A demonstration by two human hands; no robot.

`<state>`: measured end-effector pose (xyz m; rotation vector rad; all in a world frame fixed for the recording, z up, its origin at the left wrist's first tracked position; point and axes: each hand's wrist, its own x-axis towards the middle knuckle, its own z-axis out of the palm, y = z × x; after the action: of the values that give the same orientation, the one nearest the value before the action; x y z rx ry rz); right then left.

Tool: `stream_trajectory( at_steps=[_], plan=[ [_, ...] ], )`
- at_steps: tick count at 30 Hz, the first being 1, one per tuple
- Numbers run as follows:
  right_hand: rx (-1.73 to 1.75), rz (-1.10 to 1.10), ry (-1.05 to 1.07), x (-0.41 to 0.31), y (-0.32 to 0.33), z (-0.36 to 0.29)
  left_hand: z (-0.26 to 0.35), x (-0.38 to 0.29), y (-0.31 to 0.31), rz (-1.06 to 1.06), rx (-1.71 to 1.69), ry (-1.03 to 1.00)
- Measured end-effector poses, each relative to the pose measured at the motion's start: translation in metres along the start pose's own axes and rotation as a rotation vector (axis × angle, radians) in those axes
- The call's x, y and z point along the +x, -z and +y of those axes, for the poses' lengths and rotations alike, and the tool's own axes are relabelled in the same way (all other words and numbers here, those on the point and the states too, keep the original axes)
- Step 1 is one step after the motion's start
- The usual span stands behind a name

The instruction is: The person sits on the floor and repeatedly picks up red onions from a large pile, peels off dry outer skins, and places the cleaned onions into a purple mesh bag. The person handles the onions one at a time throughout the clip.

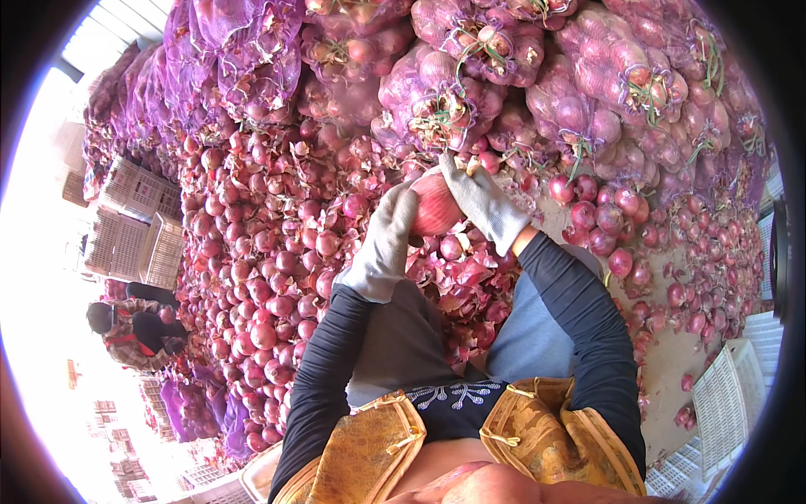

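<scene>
A large red onion [436,205] is held up in front of me between both gloved hands. My left hand [391,220], in a pale grey work glove, grips its left side with the thumb along the front. On the upper right side, my right hand [475,192] has its fingers over the onion near its top, where a dry, pale tip sticks out. A small dark thing shows under the left fingers, too hidden to name. Beneath the hands, between my knees, lie loose onion skins [469,277] with a few onions among them.
A wide heap of red onions [264,337] spreads to my left. Tied purple mesh sacks of onions [434,116] are stacked ahead. Plastic crates [135,189] stand far left, near another person [135,334]. More loose onions [607,220] and a white crate [727,403] are at right.
</scene>
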<state>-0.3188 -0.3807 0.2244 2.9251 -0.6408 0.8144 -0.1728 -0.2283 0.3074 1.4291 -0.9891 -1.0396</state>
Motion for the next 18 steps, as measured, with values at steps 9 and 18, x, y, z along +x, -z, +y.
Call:
stream_trajectory(
  at_steps=[9, 18],
  plan=[
    [-1.223, -0.211, 0.381, -0.012, 0.021, -0.009, -0.029, 0.014, 0.010, 0.125, 0.084, -0.167],
    [1.111, -0.024, -0.737, 0.029, 0.024, -0.015, -0.035, 0.028, 0.016, -0.017, 0.396, -0.579]
  ],
)
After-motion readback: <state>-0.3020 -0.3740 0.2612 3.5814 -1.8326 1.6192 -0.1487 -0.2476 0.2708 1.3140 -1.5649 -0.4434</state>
